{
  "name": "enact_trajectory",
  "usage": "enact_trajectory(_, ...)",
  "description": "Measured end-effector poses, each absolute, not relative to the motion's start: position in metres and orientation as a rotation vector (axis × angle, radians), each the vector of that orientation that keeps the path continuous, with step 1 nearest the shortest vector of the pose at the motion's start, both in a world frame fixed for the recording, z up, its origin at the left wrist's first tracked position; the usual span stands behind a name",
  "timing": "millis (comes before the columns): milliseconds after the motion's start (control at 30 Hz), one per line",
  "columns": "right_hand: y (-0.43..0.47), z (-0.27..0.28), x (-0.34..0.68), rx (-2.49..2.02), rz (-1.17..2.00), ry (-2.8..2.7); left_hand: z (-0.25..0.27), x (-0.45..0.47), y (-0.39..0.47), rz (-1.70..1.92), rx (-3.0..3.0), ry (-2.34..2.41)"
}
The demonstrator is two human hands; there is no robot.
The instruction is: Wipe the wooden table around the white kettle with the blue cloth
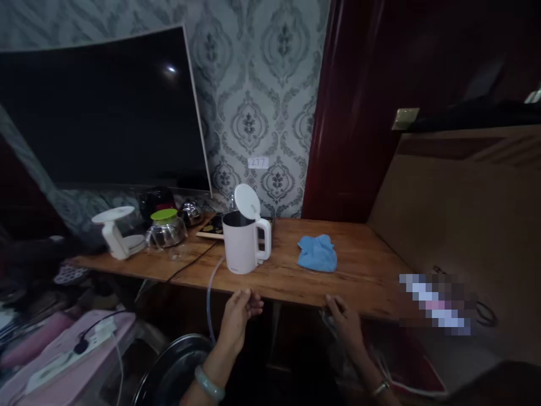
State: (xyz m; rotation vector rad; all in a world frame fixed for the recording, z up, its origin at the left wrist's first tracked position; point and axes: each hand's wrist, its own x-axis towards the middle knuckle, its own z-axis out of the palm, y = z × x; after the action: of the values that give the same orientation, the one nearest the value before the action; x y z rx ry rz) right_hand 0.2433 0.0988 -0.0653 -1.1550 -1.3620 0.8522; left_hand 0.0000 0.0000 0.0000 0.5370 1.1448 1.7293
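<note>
A white electric kettle (243, 239) stands on the wooden table (372, 276) with its lid flipped up. To its right lies a crumpled blue cloth (318, 252). My left hand (237, 318) is below the table's front edge, fingers curled loosely, close to a thin clear tube (210, 296) that hangs down from the kettle side. My right hand (344, 324) is also just under the front edge, further right, touching something clear and crinkly that I cannot make out in the dark.
A big dark screen (101, 107) leans on the wall at the left. Under it stand a glass pot with a green lid (165, 228), a white stand (114, 231) and a small metal teapot (191, 212). A round metal bin rim (175, 366) and a power strip (76, 349) sit below.
</note>
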Motion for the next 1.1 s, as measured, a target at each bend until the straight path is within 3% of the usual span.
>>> enact_trajectory(267, 0.126, -0.051, 0.170, -0.934, 1.118, -1.491, 0.020, -0.033, 0.020, 1.942, 0.631, 1.189)
enact_trajectory(500, 0.173, -0.065, 0.114, -0.921, 1.076, -1.512, 0.011, -0.096, 0.052, 2.200, 0.657, 1.393)
enact_trajectory(700, 0.178, -0.069, 0.087, -0.863, 1.140, -1.499, 0.006, -0.168, 0.081, 2.218, 0.756, 1.527)
enact_trajectory(867, 0.178, -0.083, 0.088, -0.888, 1.199, -1.579, 0.019, -0.227, 0.142, 1.981, 1.110, 1.835)
enact_trajectory(1000, 0.185, -0.109, 0.094, -0.946, 1.273, -1.576, 0.032, -0.253, 0.201, 1.429, 1.539, 2.266)
enact_trajectory(1100, 0.192, -0.123, 0.099, -0.981, 1.183, -1.581, 0.035, -0.263, 0.239, 1.165, 1.680, 2.339)
